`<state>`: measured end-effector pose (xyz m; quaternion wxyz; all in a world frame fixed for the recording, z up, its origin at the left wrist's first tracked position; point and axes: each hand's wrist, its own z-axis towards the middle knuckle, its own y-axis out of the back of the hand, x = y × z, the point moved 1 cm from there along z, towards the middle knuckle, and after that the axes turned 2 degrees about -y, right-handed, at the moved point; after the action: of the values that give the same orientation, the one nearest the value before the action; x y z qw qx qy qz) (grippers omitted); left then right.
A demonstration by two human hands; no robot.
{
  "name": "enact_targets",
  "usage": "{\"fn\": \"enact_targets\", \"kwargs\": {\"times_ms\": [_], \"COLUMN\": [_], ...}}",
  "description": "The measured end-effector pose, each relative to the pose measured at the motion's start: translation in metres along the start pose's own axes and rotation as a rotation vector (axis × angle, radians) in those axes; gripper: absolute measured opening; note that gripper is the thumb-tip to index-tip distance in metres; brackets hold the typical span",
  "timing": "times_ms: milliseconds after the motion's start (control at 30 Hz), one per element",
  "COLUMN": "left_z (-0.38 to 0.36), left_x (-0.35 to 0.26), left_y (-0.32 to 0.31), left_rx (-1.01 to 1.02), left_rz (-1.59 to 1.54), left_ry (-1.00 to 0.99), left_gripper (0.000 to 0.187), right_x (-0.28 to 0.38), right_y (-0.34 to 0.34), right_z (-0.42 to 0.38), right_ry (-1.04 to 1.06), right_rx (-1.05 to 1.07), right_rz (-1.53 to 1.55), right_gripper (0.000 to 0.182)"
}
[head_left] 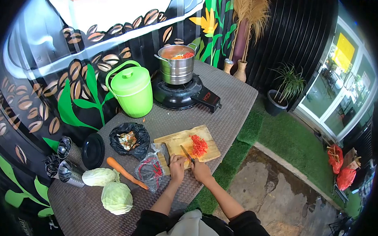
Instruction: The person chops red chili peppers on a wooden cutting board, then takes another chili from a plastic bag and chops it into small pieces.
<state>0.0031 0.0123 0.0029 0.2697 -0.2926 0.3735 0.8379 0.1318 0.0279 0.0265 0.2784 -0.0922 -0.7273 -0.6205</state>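
A wooden cutting board (211, 144) lies near the table's front edge, with a pile of finely chopped red pieces (198, 146) on its right part. My right hand (201, 171) is wrapped round the handle of a knife (185, 152), whose blade points up and left over the board. Close beside it, my left hand (177, 166) is closed at the board's lower edge, on something I cannot make out. Small orange pieces show between the hands. Left of the board lies a clear plastic bag (151, 170) with red items inside.
A steel pot (176, 69) with red food stands on a black stove (173, 92). Around are a green lidded bucket (133, 91), black waste bag (141, 135), carrot (124, 171), cabbage (117, 198), paler cabbage (99, 177), cutlery holders (71, 174) and black lid (93, 151).
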Motion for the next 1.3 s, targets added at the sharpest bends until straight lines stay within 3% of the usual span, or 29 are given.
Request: {"fn": "enact_targets", "kwargs": {"times_ms": [67,133,267,333,633,767,867,933,967,1033,1300], "left_z": [-0.001,-0.001,-0.002,-0.002,-0.001,0.001,0.001,0.000,0.001,-0.001,0.000], "left_x": [0.003,0.006,0.006,0.005,0.005,0.002,0.000,0.003,0.003,0.006,0.003], "left_y": [0.000,-0.002,-0.001,-0.001,-0.002,0.001,0.000,0.000,-0.001,-0.001,0.000], "left_rx": [-0.002,0.000,-0.001,0.009,-0.008,-0.006,-0.004,-0.015,-0.015,-0.007,-0.007], "left_rz": [0.014,0.005,0.012,-0.015,0.003,-0.022,-0.025,0.028,0.029,-0.014,-0.032], "left_ry": [0.003,0.012,-0.017,0.012,-0.016,-0.004,0.012,0.000,-0.001,0.020,0.039], "left_gripper": [0.008,0.008,0.008,0.008,0.008,0.008,0.007,0.007,0.007,0.007,0.006], "right_x": [0.005,0.011,0.007,-0.001,0.010,0.005,0.004,0.013,0.015,0.015,0.007], "right_y": [-0.002,-0.007,-0.006,0.001,-0.006,0.005,-0.005,-0.022,-0.018,-0.006,-0.001], "right_z": [-0.005,-0.009,-0.002,0.003,-0.002,0.007,-0.002,-0.014,-0.013,-0.008,-0.006], "right_ry": [0.018,-0.125,-0.124,-0.006,-0.118,-0.030,-0.032,-0.046,-0.045,-0.158,-0.065], "right_rx": [-0.023,0.048,0.041,-0.008,0.040,0.049,0.028,-0.174,-0.175,0.047,0.020], "right_rz": [-0.002,0.025,0.028,0.069,0.019,0.048,-0.021,-0.107,-0.106,0.077,0.006], "right_gripper": [0.032,0.034,0.035,0.034,0.034,0.033,0.034,0.035,0.035,0.035,0.036]}}
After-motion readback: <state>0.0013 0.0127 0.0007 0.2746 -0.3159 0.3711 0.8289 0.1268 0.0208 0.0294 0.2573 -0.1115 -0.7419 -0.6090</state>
